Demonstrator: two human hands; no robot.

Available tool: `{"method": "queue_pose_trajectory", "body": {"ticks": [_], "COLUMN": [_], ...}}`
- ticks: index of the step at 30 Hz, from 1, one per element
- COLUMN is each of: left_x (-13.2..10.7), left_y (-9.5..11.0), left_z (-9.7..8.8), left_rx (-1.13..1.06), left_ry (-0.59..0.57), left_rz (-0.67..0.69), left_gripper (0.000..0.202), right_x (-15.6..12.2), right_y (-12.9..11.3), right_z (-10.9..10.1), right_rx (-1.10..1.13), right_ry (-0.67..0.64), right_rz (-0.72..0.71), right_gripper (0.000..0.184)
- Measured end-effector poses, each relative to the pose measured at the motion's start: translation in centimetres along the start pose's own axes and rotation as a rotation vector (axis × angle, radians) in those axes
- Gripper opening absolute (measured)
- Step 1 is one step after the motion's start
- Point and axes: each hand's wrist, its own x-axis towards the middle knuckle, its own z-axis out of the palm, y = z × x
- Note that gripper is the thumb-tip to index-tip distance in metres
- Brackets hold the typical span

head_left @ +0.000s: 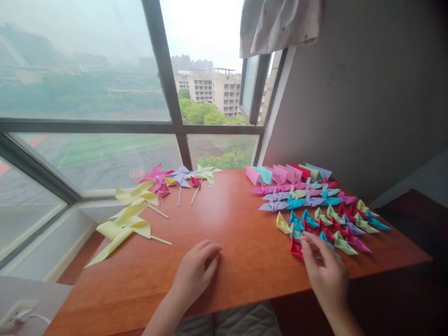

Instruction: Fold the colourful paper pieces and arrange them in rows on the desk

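My left hand (pixel 199 265) rests on the table with its fingers loosely curled in, and nothing shows in it. At the near left corner of the boat group, my right hand (pixel 325 268) has thumb and forefinger pinched at a paper boat; the fingertips are against the red paper boat (pixel 296 248) and cover part of it. Just behind are a light blue paper boat (pixel 296 229) and a yellow paper boat (pixel 283 224). Several more boats in green, blue, red and purple stand in rows, some partly hidden by the right hand.
Behind the boats lie rows of folded paper cranes (pixel 276 205) and paper planes (pixel 280 174). Yellow pinwheels (pixel 128 226), a purple pinwheel (pixel 181 176) and a pale green pinwheel (pixel 206 174) lie on the left of the wooden table (pixel 231 280). Windows (pixel 210 128) border the far side.
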Motion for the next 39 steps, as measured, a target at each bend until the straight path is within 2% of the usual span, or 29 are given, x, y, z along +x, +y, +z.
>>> {"method": "queue_pose_trajectory", "body": {"ticks": [4, 8, 11, 14, 18, 22, 26, 32, 35, 39], "left_x": [1.3, 4.3, 7.6, 11.3, 15.7, 18.3, 19.2, 18.6, 17.8, 16.0], "left_y": [-1.0, -3.3, -5.0, -6.4, -7.9, -9.3, -10.0, -9.7, -9.0, -6.9], "left_z": [-1.3, -4.0, -6.1, -7.4, -7.7, -7.1, -6.3, -6.2, -6.6, -6.9], "left_rx": [0.013, 0.144, 0.311, 0.384, 0.457, 0.51, 0.527, 0.508, 0.49, 0.429], "left_ry": [0.052, 0.119, 0.136, 0.171, 0.196, 0.194, 0.177, 0.204, 0.241, 0.221], "left_rz": [-0.045, -0.124, -0.202, -0.252, -0.305, -0.358, -0.391, -0.373, -0.338, -0.187], "left_gripper": [0.023, 0.024, 0.026, 0.028, 0.027, 0.027, 0.026, 0.027, 0.025, 0.019], "right_x": [-1.3, -2.0, -2.2, -2.3, -2.2, -2.0, -1.9, -1.8, -1.7, -1.5], "right_y": [-5.3, -7.0, -6.9, -6.7, -6.6, -6.8, -6.8, -6.9, -7.0, -7.1], "right_z": [5.1, 8.1, 8.5, 8.3, 8.2, 8.4, 8.2, 7.9, 7.9, 7.9], "right_rx": [0.293, 0.359, 0.342, 0.346, 0.355, 0.363, 0.385, 0.416, 0.421, 0.429], "right_ry": [-0.267, -0.405, -0.444, -0.442, -0.426, -0.426, -0.42, -0.42, -0.407, -0.391], "right_rz": [-0.102, -0.142, -0.161, -0.132, -0.067, -0.051, -0.026, 0.035, 0.044, 0.041], "right_gripper": [0.021, 0.023, 0.024, 0.025, 0.025, 0.026, 0.025, 0.024, 0.024, 0.024]}}
